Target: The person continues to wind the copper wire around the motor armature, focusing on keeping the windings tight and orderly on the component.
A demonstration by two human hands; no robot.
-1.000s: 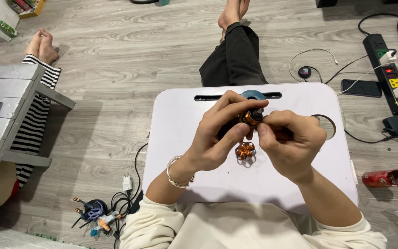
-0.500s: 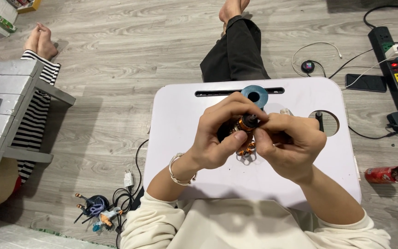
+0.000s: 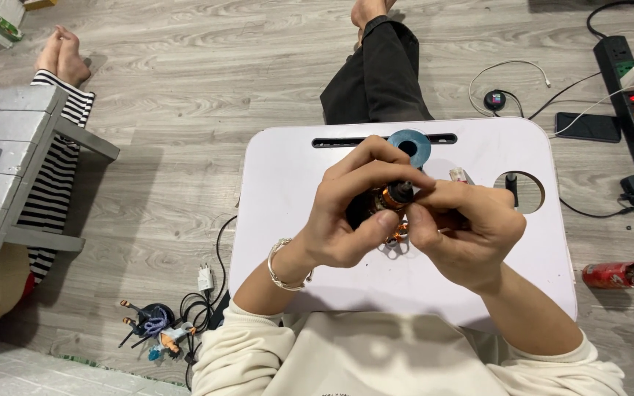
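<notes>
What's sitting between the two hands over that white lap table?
In the head view, a small orange and black part is pinched between the left hand and the right hand, above the white lap table.

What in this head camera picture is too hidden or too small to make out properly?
- Small orange and black part: mostly covered by the fingers of the left hand and right hand.
- Orange piece on the white lap table: half hidden beneath the hands.
- Figurine on the floor: too small for detail.
- Red can: too small for detail.

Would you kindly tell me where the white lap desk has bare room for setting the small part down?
Bare: the lap desk left of the left hand, and the right edge below the round hole. Crowded: centre, around both hands and blue ring.
</notes>
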